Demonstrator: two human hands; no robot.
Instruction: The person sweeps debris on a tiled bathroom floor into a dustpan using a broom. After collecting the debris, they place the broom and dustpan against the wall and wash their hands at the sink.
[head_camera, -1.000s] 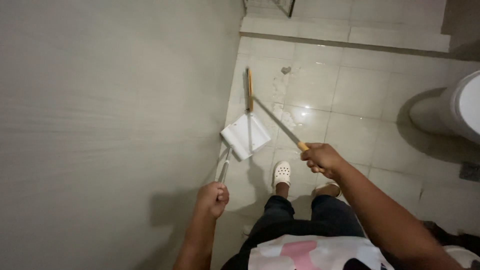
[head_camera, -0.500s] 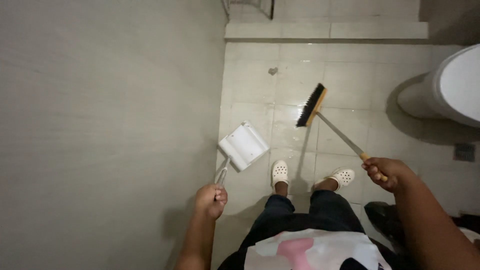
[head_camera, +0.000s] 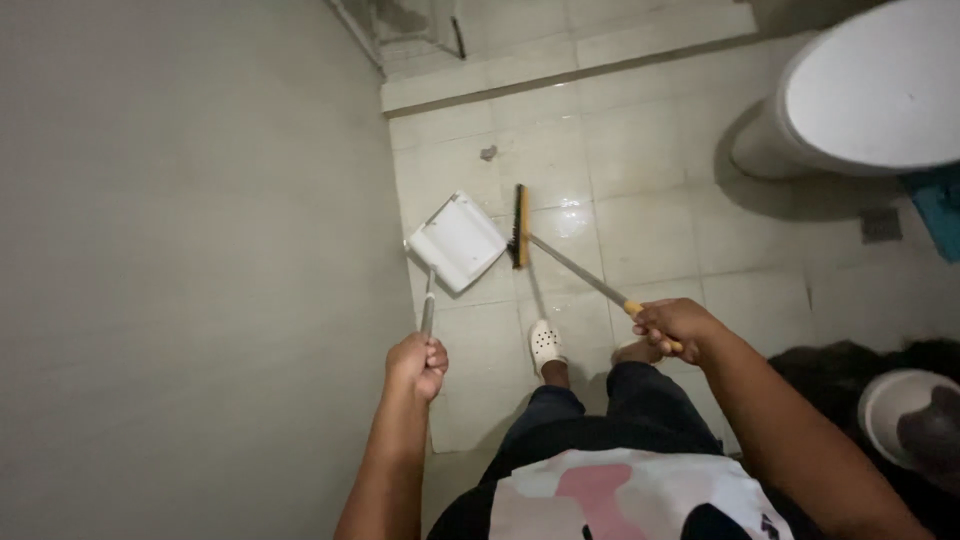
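My left hand (head_camera: 416, 365) grips the thin grey handle of a white dustpan (head_camera: 457, 241) that rests on the pale tiled floor beside the wall. My right hand (head_camera: 672, 327) is closed around the wooden-ended handle of a broom (head_camera: 518, 226). The broom's dark bristle head stands on the floor right at the dustpan's open edge. A small grey scrap (head_camera: 488, 153) lies on the tiles beyond the dustpan. My white-shoed foot (head_camera: 545, 343) stands just behind the two tools.
A plain grey wall (head_camera: 190, 250) fills the left side. A white toilet (head_camera: 860, 100) stands at the top right. A raised tile step (head_camera: 560, 78) crosses the far floor. A pale bucket (head_camera: 900, 415) and dark items sit at the lower right.
The broom head has swept left across the tiles and now sits against the dustpan. My right hand moved left with it. The view shifted, bringing the toilet further in.
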